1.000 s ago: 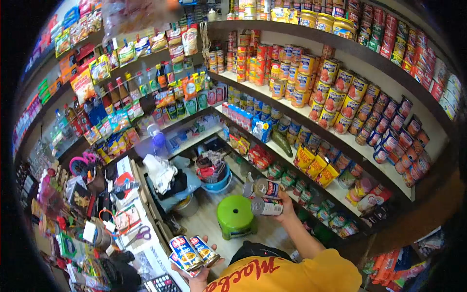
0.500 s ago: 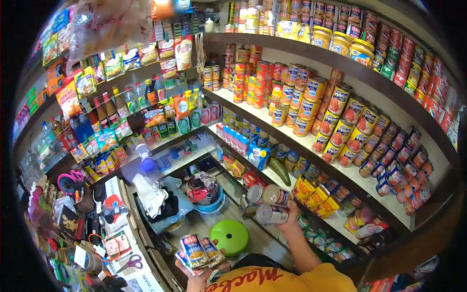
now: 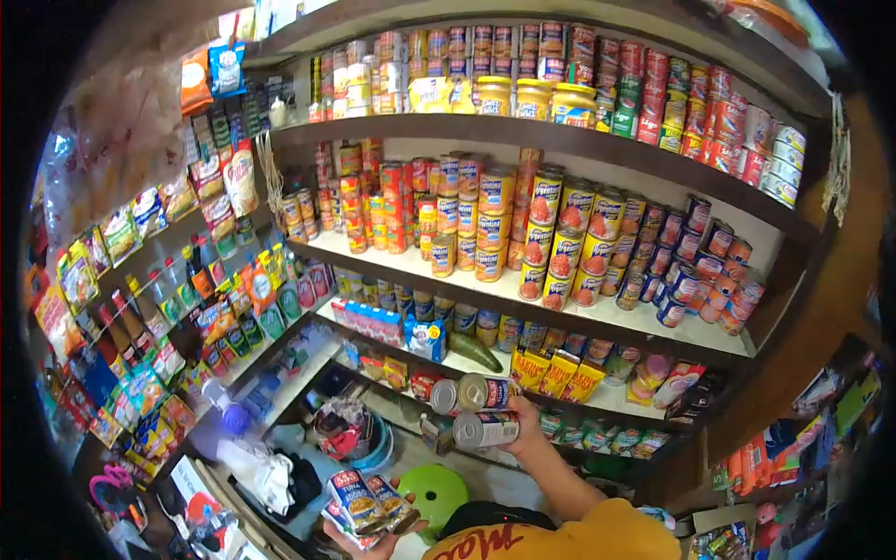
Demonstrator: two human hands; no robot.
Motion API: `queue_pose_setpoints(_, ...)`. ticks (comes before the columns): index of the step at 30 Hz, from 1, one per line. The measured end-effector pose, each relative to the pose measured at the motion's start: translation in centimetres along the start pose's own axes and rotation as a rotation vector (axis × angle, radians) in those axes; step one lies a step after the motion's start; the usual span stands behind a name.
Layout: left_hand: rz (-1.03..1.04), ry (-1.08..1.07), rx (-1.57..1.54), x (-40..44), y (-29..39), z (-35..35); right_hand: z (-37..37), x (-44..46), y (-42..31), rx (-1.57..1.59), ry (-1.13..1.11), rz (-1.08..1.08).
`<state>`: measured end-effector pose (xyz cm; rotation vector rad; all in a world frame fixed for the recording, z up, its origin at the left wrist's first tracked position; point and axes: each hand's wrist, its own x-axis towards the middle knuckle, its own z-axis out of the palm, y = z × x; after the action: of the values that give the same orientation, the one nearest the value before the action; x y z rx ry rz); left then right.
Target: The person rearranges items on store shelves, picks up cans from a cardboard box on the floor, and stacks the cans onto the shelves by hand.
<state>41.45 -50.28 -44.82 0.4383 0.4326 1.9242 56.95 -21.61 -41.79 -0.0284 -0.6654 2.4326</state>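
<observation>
Nearest me, my left hand (image 3: 381, 547) lay low and palm up, its fingers curled under at least two tuna cans (image 3: 353, 501); the cans hid most of them, so I could not tell how tightly they gripped. My right hand (image 3: 528, 425) was stretched further forward, fingers wrapped around the side of three cans (image 3: 487, 431) with their metal ends showing. Over the last second my view had swung toward the shelves while both hands kept their loads, so neither hand was free. Just past the tuna cans stood a green stool (image 3: 436, 499), with a blue tub (image 3: 380, 451) of clothes beyond it. Further off, yellow packets (image 3: 558, 375) and a long green vegetable (image 3: 474, 352) sat on the lower shelf (image 3: 459, 367), and above them stacked cans (image 3: 562, 249) lined the middle shelf (image 3: 411, 265).
</observation>
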Motion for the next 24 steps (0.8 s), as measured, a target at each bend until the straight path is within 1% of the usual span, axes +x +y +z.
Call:
queue_pose_setpoints(1,0.007,0.023,0.079,-0.1,0.3,0.6,0.7,-0.3,-0.1,0.013,-0.005,0.063)
queue_pose_setpoints(3,-0.047,0.064,-0.138,0.1,0.5,0.2,2.1,-0.5,-1.1,-0.046,0.137,-0.083)
queue_pose_setpoints(4,-0.096,0.120,-0.357,0.3,0.9,-0.1,3.0,-0.5,-1.9,-0.076,0.212,-0.152)
queue_pose_setpoints(5,-0.132,0.135,-0.473,0.5,1.1,0.0,4.0,-0.6,-3.5,-0.020,0.090,-0.077)
queue_pose_setpoints(6,-0.167,0.154,-0.590,0.7,1.3,0.1,5.1,0.4,-4.6,-0.038,0.327,-0.266)
queue_pose_setpoints(7,-0.190,0.132,-0.601,1.0,1.6,0.5,6.6,0.9,-6.7,-0.073,0.242,-0.271)
queue_pose_setpoints(8,-0.183,0.110,-0.535,1.4,1.7,0.7,7.0,1.2,-9.0,-0.217,0.016,-0.340)
queue_pose_setpoints(9,-0.175,0.089,-0.468,1.8,1.9,0.9,9.8,1.4,-10.8,-0.251,0.174,-0.557)
queue_pose_setpoints(10,-0.166,0.068,-0.402,2.2,2.1,1.1,12.6,1.4,-12.5,-0.350,0.090,-0.667)
queue_pose_setpoints(11,-0.121,0.035,-0.232,2.7,1.9,1.0,13.4,1.7,-15.2,-0.319,0.030,-0.593)
queue_pose_setpoints(12,-0.076,0.004,-0.060,3.0,1.7,1.0,15.1,2.2,-17.1,-0.391,-0.035,-0.758)
queue_pose_setpoints(13,-0.073,0.022,-0.068,3.7,1.8,1.6,14.5,2.5,-20.4,-0.401,-0.033,-0.758)
queue_pose_setpoints(14,-0.080,0.003,-0.062,4.6,2.1,2.1,17.4,2.1,-21.9,-0.524,-0.089,-0.757)
queue_pose_setpoints(15,-0.090,-0.015,-0.056,5.6,2.5,2.7,18.1,2.1,-24.1,-0.541,0.021,-0.823)
queue_pose_setpoints(16,-0.099,-0.033,-0.051,6.7,2.7,3.3,19.5,2.6,-26.1,-0.571,0.074,-0.919)
queue_pose_setpoints(17,-0.087,-0.028,-0.019,7.8,2.8,3.9,19.6,3.0,-29.1,-0.631,0.044,-0.939)
queue_pose_setpoints(18,-0.138,0.018,-0.237,9.0,3.1,4.9,21.0,2.6,-31.0,-0.750,-0.046,-0.854)
queue_pose_setpoints(19,-0.187,0.064,-0.454,10.2,3.5,6.2,23.2,2.9,-30.5,-0.743,0.110,-1.037)
queue_pose_setpoints(20,-0.203,0.053,-0.451,11.5,3.5,6.1,23.5,2.7,-32.6,-0.777,0.231,-1.062)
queue_pose_setpoints(21,-0.220,0.041,-0.447,12.9,3.5,6.0,23.7,2.8,-34.8,-0.896,0.107,-1.089)
queue_pose_setpoints(22,-0.211,-0.042,-0.337,14.5,3.4,5.9,24.6,3.2,-35.9,-0.869,0.165,-1.148)
queue_pose_setpoints(23,-0.205,-0.122,-0.228,16.5,3.4,6.1,26.1,3.3,-35.1,-0.834,0.285,-1.239)
queue_pose_setpoints(24,-0.201,-0.202,-0.121,18.6,3.4,6.2,25.5,3.6,-38.4,-0.912,0.146,-1.234)
